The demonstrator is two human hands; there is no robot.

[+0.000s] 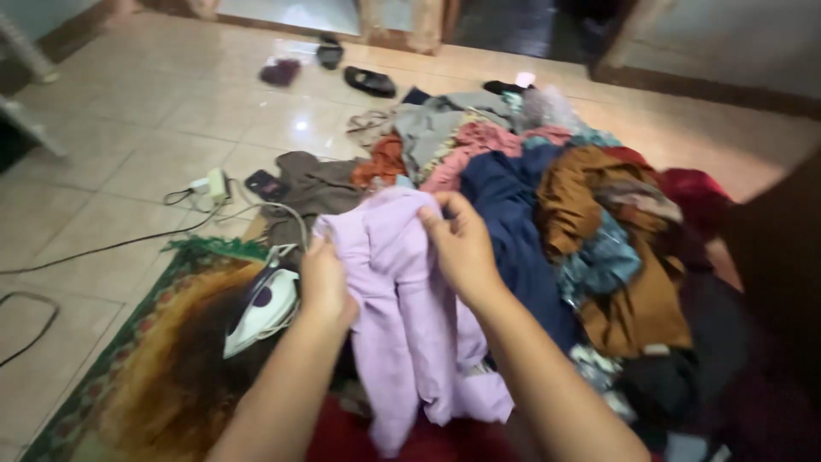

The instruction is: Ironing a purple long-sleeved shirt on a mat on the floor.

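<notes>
Both hands, left [323, 282] and right [457, 244], closed on lilac garment [410, 325], centre frame, hanging limp: light, soft; best pinched at top edge. Clothes pile [599, 231] right. Rug [145, 376] lower left. Iron [265, 308] beside left hand.

Both your forearms reach forward, bare. Your left hand [323, 281] is curled closed, knuckles up; your right hand [460, 244] sits higher, fingers pinched together.

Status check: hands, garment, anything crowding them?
Left hand and right hand both grip lilac garment, lifted. Clothes pile right behind. Iron beside left hand on rug.
</notes>
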